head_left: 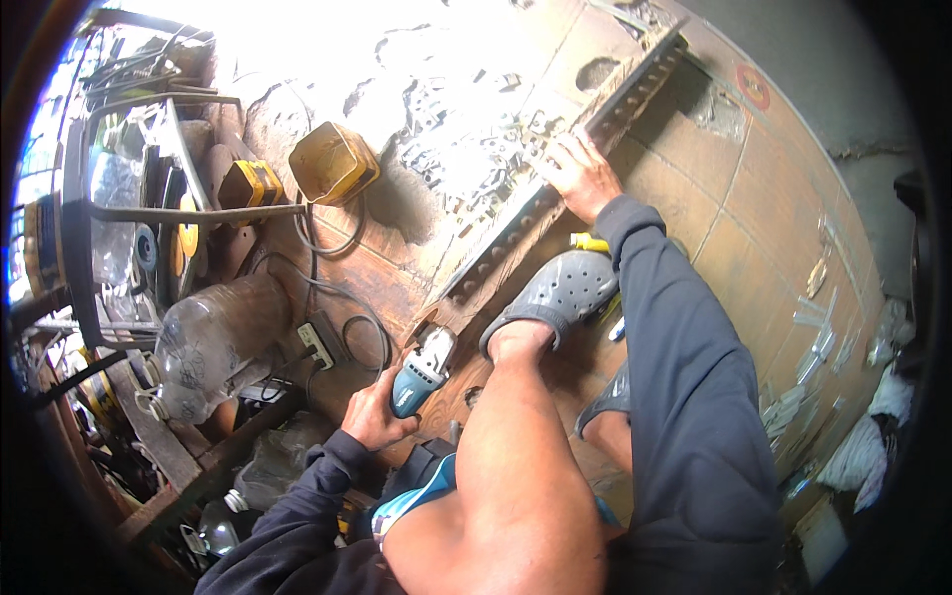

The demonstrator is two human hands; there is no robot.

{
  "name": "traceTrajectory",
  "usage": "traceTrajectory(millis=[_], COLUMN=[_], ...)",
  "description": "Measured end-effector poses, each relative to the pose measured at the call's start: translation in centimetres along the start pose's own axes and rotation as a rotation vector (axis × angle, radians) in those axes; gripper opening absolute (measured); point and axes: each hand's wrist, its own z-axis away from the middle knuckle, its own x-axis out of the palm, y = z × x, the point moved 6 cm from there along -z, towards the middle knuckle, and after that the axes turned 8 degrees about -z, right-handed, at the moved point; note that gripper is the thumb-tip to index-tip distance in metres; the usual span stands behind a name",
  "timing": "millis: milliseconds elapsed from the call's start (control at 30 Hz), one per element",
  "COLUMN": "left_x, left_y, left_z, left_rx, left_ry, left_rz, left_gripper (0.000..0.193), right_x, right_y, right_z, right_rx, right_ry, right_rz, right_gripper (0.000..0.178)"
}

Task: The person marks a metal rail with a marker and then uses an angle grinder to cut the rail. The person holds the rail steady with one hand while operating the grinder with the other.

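Observation:
My left hand (371, 413) is closed around a teal angle grinder (413, 381), whose metal head points toward the near end of a long perforated metal bar (506, 231). The bar runs slantwise along a wooden beam, from near the grinder to the far right. Partway along it, my right hand (579, 175) lies across the bar with fingers curled over its far side; the fingertips are hard to make out in the glare. Many small cut metal pieces (461, 144) lie beyond the bar. My foot in a grey clog (560, 296) is against the beam's near side.
A yellow, cut-open container (333, 166) stands at the left near a black cable (382, 342). A large clear plastic bottle (218, 332), a power socket (317, 344) and a metal frame (188, 213) crowd the left. A yellow object (589, 242) lies beside the clog.

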Motion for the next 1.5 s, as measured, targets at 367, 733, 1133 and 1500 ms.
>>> traceTrajectory(millis=[367,733,1133,1500], left_x=[-1.3,-0.6,0.1,0.2], left_y=[1.8,0.7,0.6,1.2], left_z=[-3.3,-2.6,-1.6,-1.1], left_rx=[0.086,0.057,-0.035,0.004], left_ry=[0.02,0.034,0.121,0.178], left_rz=[-0.011,0.003,0.179,0.239], left_gripper=[0.08,0.083,0.08,0.079], right_x=[-1.6,-1.5,-3.0,-2.7], right_y=[3.4,1.2,-2.0,-1.8], right_z=[0.0,0.7,0.6,1.0], right_rx=[-0.014,-0.144,-0.37,-0.407], right_ry=[-0.142,-0.126,-0.302,-0.31], right_rz=[0.058,0.14,0.166,0.147], right_gripper=[0.022,0.022,0.027,0.022])
